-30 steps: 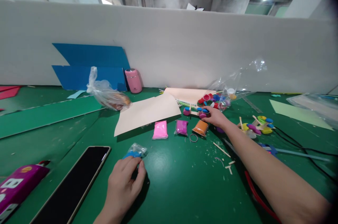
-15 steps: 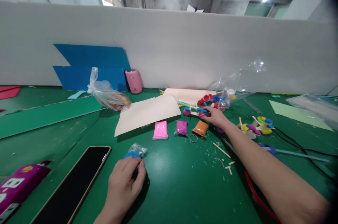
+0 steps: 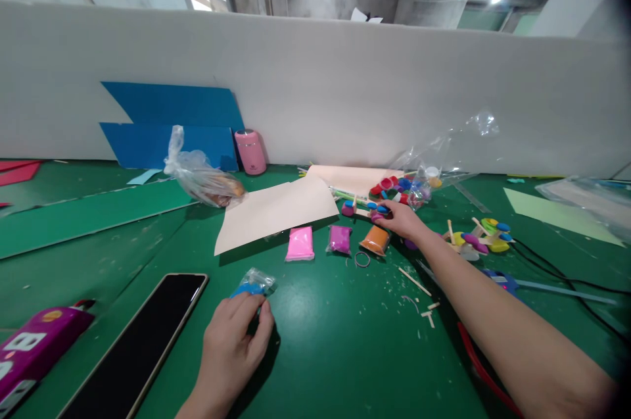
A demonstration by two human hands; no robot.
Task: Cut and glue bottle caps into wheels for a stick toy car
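Note:
My left hand (image 3: 235, 335) rests on the table near me, fingers curled over the near edge of a small clear packet of blue clay (image 3: 252, 283); that edge is hidden under them. Farther off, my right hand (image 3: 401, 220) pinches the right end of a small craft model (image 3: 362, 210) made of wooden sticks with purple and blue clay lumps. In front of the model lie an orange clay packet (image 3: 375, 241), a purple one (image 3: 340, 239) and a pink one (image 3: 300, 243), side by side. A thin ring (image 3: 362, 259) lies by the orange packet.
A phone (image 3: 140, 340) and a purple power strip (image 3: 42, 343) lie at left. Cream paper (image 3: 279, 212) and a pink bottle (image 3: 251, 152) stand behind. At right are another clay-and-stick model (image 3: 476, 239), a blue glue gun (image 3: 501, 281), black cables (image 3: 557, 270) and stick scraps (image 3: 415, 281).

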